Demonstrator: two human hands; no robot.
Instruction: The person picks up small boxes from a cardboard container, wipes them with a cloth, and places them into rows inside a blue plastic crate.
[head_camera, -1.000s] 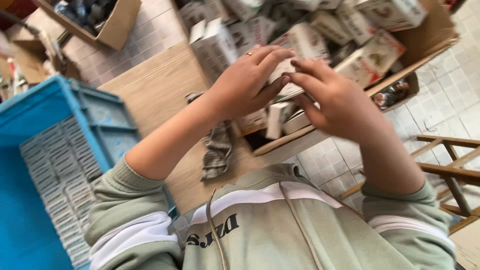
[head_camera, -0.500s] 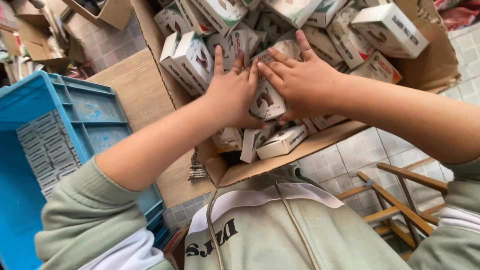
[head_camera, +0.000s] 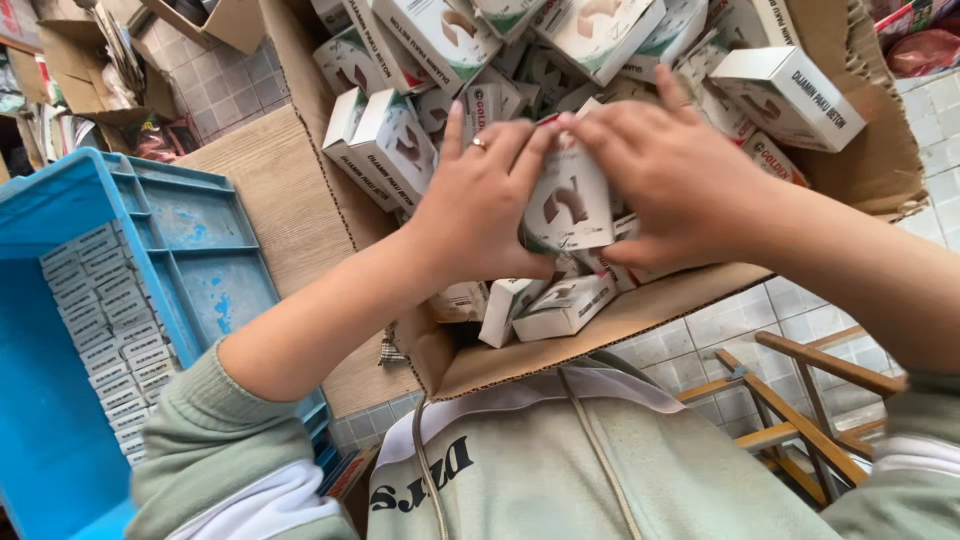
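Head view: tiled floor (perhaps storeroom)

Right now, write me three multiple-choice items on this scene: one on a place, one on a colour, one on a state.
1. Where is the blue plastic crate?
A. Beside the left forearm
B. Inside the carton
C. On the wooden chair

2. What colour are the sweatshirt sleeves?
A. Red
B. Pale green
C. Black

3. How is the small white printed box held?
A. Lying untouched
B. By the left hand alone
C. Between both hands

Answers:
1. A: the crate sits beside the left arm, outside the brown cardboard carton.
2. B: both cuffs show pale green.
3. C: left hand and right hand both press on it.
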